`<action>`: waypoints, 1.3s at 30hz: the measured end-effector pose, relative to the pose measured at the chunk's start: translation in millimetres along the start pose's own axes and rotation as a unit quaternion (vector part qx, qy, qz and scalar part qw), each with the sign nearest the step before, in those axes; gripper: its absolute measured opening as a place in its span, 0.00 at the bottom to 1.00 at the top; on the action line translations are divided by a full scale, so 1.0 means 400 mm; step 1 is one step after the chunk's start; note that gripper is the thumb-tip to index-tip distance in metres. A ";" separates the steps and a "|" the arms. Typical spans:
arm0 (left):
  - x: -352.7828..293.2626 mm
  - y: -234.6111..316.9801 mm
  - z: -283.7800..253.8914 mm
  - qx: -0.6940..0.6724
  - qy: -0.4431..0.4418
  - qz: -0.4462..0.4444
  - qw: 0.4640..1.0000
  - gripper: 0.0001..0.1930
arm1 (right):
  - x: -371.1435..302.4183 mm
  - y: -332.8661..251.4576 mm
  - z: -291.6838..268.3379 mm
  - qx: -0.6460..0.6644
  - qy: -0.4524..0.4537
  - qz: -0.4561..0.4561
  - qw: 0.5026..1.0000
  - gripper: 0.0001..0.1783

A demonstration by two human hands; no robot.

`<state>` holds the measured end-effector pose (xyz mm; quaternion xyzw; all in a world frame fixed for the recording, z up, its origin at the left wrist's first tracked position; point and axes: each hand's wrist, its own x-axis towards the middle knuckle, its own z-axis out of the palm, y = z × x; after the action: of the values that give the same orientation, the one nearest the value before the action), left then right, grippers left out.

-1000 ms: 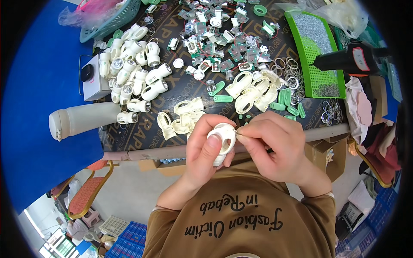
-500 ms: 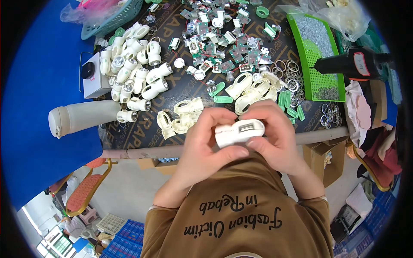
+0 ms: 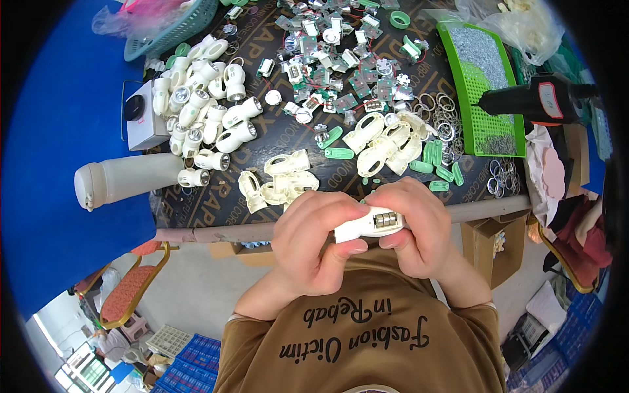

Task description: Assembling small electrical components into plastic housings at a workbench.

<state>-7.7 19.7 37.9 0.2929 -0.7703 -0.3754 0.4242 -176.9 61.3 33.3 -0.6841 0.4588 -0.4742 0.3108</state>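
A small white flashlight point(image 3: 354, 228) is held between my two hands, just in front of the table edge. Silvery button cells show in the uncovered slot on its side. My left hand point(image 3: 306, 243) pinches one end, fingers above and thumb below. At the slotted end, my right hand point(image 3: 419, 229) grips with thumb and fingers. The lamp end is hidden by my fingers. Beyond the hands lie cream half shells point(image 3: 383, 144), green covers point(image 3: 432, 152) and tiny green buttons point(image 3: 365, 181). More cream half shells point(image 3: 288, 164) rest near my left hand.
Assembled flashlights point(image 3: 203, 108) are heaped at the left beside a pale bottle point(image 3: 128, 180). Circuit boards with wires point(image 3: 344, 101) spread across the back. A green tray point(image 3: 517, 141) of small metal parts and a black power tool point(image 3: 524, 98) stand right, near metal rings point(image 3: 503, 177).
Both hands have come down toward my body with the flashlight, and its slot now shows the button cells more plainly. Small green buttons on the table have come into sight.
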 end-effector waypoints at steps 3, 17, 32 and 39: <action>0.002 -0.001 -0.003 0.017 0.007 0.009 1.000 0.14 | -0.006 0.010 0.015 0.007 0.032 -0.014 0.999 0.15; -0.017 -0.024 0.020 -0.065 -0.048 -0.161 0.984 0.18 | -0.054 0.068 0.047 0.133 0.051 0.174 0.974 0.10; -0.054 -0.015 0.011 0.141 -0.135 -0.065 0.979 0.21 | -0.039 0.057 0.061 0.037 0.003 0.013 0.999 0.11; -0.127 -0.068 -0.113 0.296 -0.087 -0.148 0.940 0.17 | -0.028 0.063 0.005 -0.100 -0.012 0.122 0.987 0.20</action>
<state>59.1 29.2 9.4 0.4820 -0.8287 -0.2126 0.1890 -185.0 61.9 6.8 -0.6563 0.5800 -0.3762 0.3022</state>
